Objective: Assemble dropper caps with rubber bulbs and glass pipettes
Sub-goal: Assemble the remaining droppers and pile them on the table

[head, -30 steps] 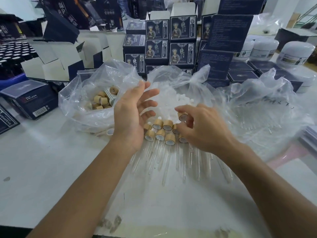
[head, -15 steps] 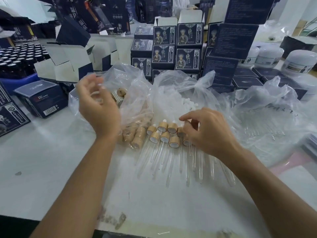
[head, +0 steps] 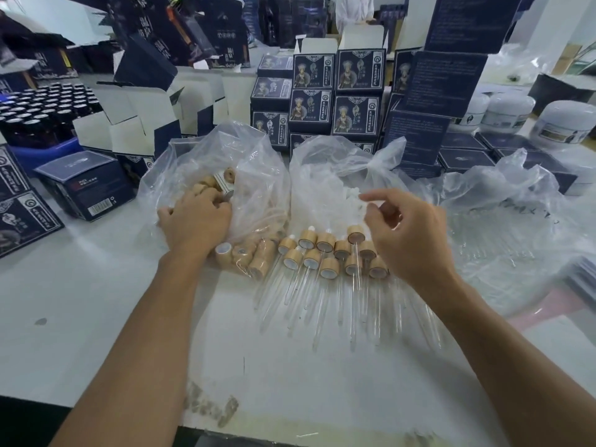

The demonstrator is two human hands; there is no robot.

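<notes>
Several assembled droppers [head: 325, 253] with wooden caps lie in two rows mid-table, their glass pipettes [head: 322, 304] pointing toward me. My left hand [head: 193, 221] is down inside the clear bag of wooden caps [head: 254, 162], its fingers curled over the loose caps [head: 209, 182]; the fingertips are hidden. More caps [head: 245, 256] spill from that bag's mouth. My right hand [head: 409, 233] hovers over the right end of the rows, fingers loosely curled and holding nothing. Behind it is a bag of white rubber bulbs [head: 325, 185].
A crumpled clear bag with loose glass pipettes [head: 503, 240] lies at the right. Stacked dark blue boxes [head: 335, 95] line the back. Black bottles in a blue tray [head: 42, 121] stand far left and white jars [head: 564, 124] far right. A blue box [head: 84, 185] sits left of the cap bag.
My left hand swung left from the dropper rows and dropped into the cap bag. My right hand lifted off the droppers' right end and opened slightly.
</notes>
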